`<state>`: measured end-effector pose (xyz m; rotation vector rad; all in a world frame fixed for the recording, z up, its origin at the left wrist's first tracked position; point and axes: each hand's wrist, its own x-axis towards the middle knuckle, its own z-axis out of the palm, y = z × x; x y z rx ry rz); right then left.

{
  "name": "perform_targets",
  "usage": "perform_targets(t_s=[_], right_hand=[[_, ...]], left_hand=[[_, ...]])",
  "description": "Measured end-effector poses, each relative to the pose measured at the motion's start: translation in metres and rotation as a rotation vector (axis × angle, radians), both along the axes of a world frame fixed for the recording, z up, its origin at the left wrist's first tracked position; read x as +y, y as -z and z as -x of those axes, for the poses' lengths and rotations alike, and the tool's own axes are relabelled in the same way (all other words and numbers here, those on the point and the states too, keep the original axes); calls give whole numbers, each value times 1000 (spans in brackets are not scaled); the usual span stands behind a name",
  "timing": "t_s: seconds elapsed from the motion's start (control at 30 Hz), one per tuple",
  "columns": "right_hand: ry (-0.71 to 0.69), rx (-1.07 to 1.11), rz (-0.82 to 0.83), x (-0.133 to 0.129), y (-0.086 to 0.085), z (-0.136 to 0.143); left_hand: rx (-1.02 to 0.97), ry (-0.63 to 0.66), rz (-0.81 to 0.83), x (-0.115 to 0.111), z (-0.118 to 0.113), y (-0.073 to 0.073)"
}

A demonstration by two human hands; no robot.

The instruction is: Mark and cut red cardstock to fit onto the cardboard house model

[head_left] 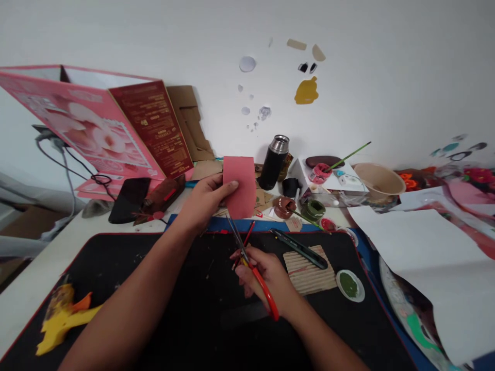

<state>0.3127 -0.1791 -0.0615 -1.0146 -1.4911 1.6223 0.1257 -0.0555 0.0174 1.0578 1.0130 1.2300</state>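
My left hand [211, 198] pinches the left edge of a piece of pink-red paper [242, 188], held up above the far edge of the black mat [185, 309]. The paper's lower end looks rounded or trimmed. In my right hand [266, 273] is a pair of scissors [265, 291] with red handles, the blades pointing up and slightly parted just below the paper's bottom edge. Whether the blade tips touch the paper, I cannot tell. A red pencil [249, 233] lies behind the scissors, partly hidden by them.
A green utility knife [299, 248] rests on corrugated cardboard [309, 270], beside a small dish of green paint [350, 286]. A yellow glue gun [64, 319] lies at left. Paint jars [284, 207], a black thermos [274, 162] and a pink box [93, 129] stand along the back.
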Motion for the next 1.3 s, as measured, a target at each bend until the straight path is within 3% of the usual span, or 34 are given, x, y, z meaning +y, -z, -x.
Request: perform_targets(t_s=[0.5, 1.3], right_hand=[[59, -17, -16, 1, 3, -1], [104, -61, 53, 1, -2, -2]], left_hand=[[90, 83, -60, -8, -10, -1], [154, 121, -99, -2, -7, 11]])
